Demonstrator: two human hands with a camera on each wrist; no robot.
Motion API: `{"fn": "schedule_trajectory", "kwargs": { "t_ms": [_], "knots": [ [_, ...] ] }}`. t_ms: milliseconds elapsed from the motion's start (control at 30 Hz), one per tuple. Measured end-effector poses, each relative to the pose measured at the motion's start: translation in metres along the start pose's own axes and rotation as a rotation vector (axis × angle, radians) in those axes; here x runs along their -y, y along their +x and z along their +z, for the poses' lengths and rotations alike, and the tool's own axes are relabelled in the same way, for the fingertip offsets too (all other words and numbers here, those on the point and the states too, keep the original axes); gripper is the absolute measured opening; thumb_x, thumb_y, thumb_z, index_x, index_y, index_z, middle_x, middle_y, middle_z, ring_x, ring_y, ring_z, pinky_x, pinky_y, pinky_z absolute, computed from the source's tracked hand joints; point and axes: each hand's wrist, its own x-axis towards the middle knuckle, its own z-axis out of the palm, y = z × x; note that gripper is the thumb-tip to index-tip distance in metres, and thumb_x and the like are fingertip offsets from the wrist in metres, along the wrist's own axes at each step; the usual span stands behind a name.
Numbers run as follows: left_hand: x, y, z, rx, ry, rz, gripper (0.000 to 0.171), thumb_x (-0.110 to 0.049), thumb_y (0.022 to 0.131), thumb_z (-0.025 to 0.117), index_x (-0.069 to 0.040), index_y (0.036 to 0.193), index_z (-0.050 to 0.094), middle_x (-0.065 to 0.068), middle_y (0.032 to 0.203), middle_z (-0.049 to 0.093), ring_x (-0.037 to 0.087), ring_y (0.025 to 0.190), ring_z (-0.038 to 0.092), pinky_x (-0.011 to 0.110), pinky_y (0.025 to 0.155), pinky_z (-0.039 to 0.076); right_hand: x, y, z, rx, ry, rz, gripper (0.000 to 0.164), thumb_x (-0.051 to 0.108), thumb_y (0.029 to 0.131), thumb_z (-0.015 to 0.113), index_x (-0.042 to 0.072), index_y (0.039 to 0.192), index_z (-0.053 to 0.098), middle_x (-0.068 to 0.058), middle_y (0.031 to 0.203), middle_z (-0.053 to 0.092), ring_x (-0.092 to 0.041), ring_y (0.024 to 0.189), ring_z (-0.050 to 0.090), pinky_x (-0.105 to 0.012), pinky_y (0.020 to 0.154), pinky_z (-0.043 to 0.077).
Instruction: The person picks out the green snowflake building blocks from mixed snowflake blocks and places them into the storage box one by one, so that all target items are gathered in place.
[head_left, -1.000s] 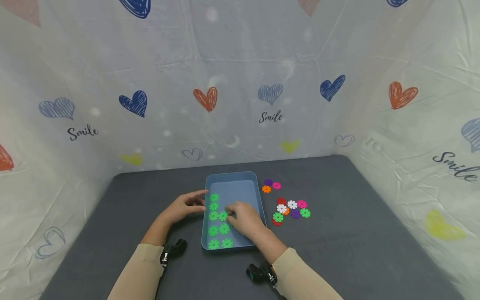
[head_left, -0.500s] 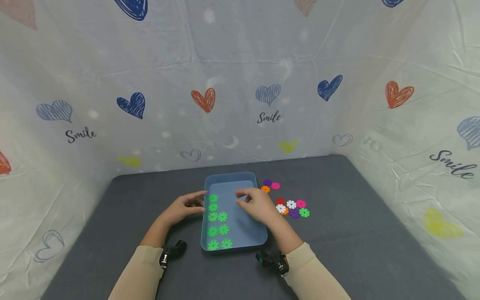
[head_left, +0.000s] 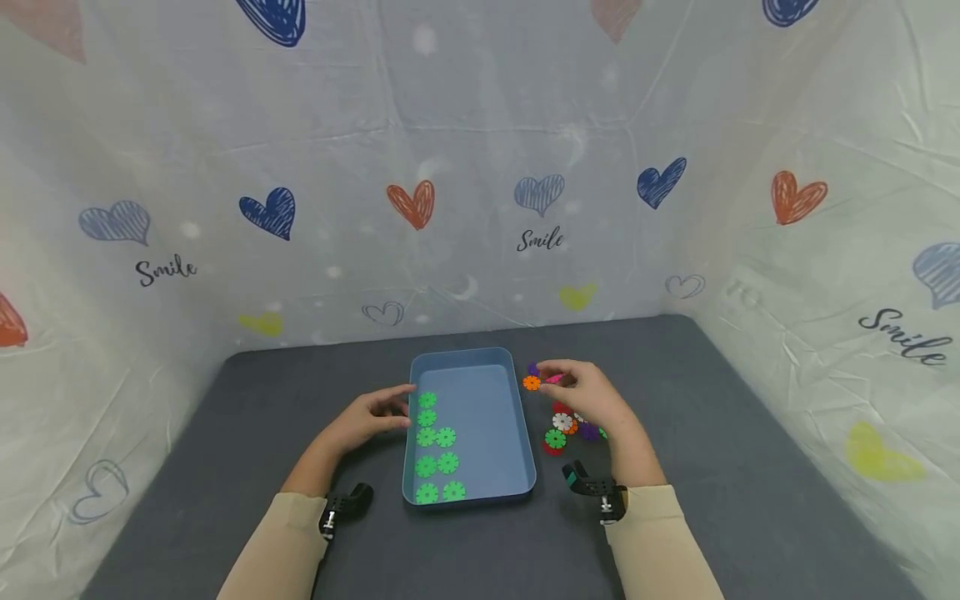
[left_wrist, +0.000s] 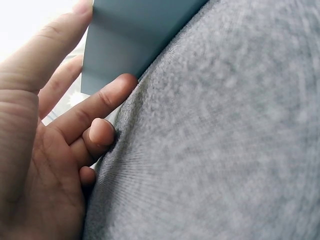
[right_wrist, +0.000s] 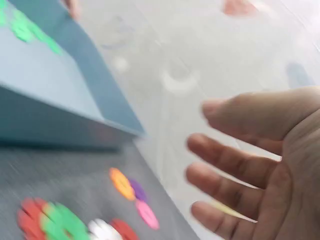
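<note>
My left hand rests at the left wall of a blue tray, thumb and fingertips right at its rim. In the left wrist view, the fingers lie relaxed against the tray's side. Inside the tray, several green flower-shaped discs run along the left side. My right hand hovers to the right of the tray with nothing in it, fingers apart in the right wrist view. It partly covers a pink disc; an orange disc and a purple disc lie by its fingertips.
Below the right hand lies a loose cluster with a green disc, a white disc and red, orange and purple ones, partly hidden. A dark grey cloth covers the table. A heart-printed curtain stands behind and at both sides.
My right hand has left the green discs in the tray and moved right, over the tray's right rim to the loose discs. The left hand has stayed at the tray's left edge.
</note>
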Motion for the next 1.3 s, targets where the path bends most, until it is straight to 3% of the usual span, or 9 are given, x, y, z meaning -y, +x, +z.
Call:
{"fn": "schedule_trajectory", "kwargs": {
  "t_ms": [200, 333, 500, 667, 900, 1100, 1300],
  "knots": [
    [0.0, 0.0, 0.0, 0.01, 0.003, -0.006, 0.065, -0.018, 0.094, 0.078, -0.006, 0.151, 0.051, 0.015, 0.113, 0.067, 0.024, 0.088, 0.059, 0.033, 0.073, 0.047, -0.026, -0.014, -0.032, 0.024, 0.034, 0.09, 0.043, 0.017, 0.098, 0.072, 0.003, 0.138, 0.063, -0.013, 0.117, 0.067, -0.027, 0.102, 0.063, -0.045, 0.087, 0.052],
    [-0.001, 0.0, -0.001, 0.012, 0.0, -0.007, 0.066, -0.017, 0.094, 0.078, -0.005, 0.152, 0.05, 0.016, 0.114, 0.067, 0.024, 0.09, 0.059, 0.033, 0.073, 0.047, -0.042, -0.026, -0.046, 0.09, 0.017, 0.169, 0.039, 0.013, 0.097, 0.071, -0.002, 0.133, 0.065, -0.008, 0.102, 0.065, -0.026, 0.092, 0.062, -0.041, 0.081, 0.052],
    [0.0, 0.0, -0.001, 0.014, 0.002, -0.006, 0.065, -0.017, 0.094, 0.078, -0.005, 0.152, 0.05, 0.017, 0.114, 0.067, 0.026, 0.093, 0.061, 0.033, 0.075, 0.048, -0.056, -0.038, -0.054, 0.152, -0.001, 0.306, 0.033, 0.007, 0.09, 0.076, -0.001, 0.122, 0.069, -0.006, 0.087, 0.061, -0.022, 0.077, 0.053, -0.037, 0.068, 0.046],
    [0.002, 0.0, -0.001, 0.018, 0.008, -0.003, 0.065, -0.017, 0.094, 0.077, -0.005, 0.152, 0.05, 0.017, 0.115, 0.067, 0.026, 0.094, 0.061, 0.033, 0.075, 0.047, -0.059, -0.04, -0.052, 0.163, -0.048, 0.406, 0.029, 0.002, 0.085, 0.08, 0.001, 0.112, 0.069, -0.008, 0.091, 0.06, -0.024, 0.078, 0.051, -0.039, 0.066, 0.043],
    [0.002, 0.0, -0.001, 0.015, -0.009, 0.016, 0.065, -0.016, 0.094, 0.077, -0.004, 0.151, 0.05, 0.016, 0.114, 0.067, 0.022, 0.089, 0.059, 0.033, 0.072, 0.047, -0.062, -0.033, -0.043, 0.085, -0.118, 0.414, 0.031, 0.002, 0.078, 0.085, 0.001, 0.102, 0.065, -0.011, 0.093, 0.061, -0.027, 0.084, 0.055, -0.041, 0.071, 0.044],
    [0.003, 0.0, -0.001, 0.013, -0.013, 0.017, 0.065, -0.018, 0.094, 0.078, -0.004, 0.152, 0.05, 0.014, 0.113, 0.067, 0.02, 0.088, 0.06, 0.033, 0.072, 0.048, -0.067, -0.03, -0.039, 0.028, -0.18, 0.391, 0.023, 0.012, 0.079, 0.083, 0.003, 0.091, 0.066, -0.008, 0.087, 0.062, -0.025, 0.08, 0.054, -0.04, 0.068, 0.043],
    [0.001, -0.001, -0.001, 0.009, -0.008, -0.006, 0.067, -0.021, 0.093, 0.079, -0.008, 0.152, 0.051, 0.012, 0.113, 0.068, 0.021, 0.089, 0.06, 0.033, 0.073, 0.047, -0.067, -0.024, -0.034, -0.034, -0.217, 0.352, 0.025, 0.015, 0.079, 0.083, 0.004, 0.087, 0.062, -0.008, 0.084, 0.057, -0.025, 0.077, 0.053, -0.039, 0.065, 0.042]
  ]
}}
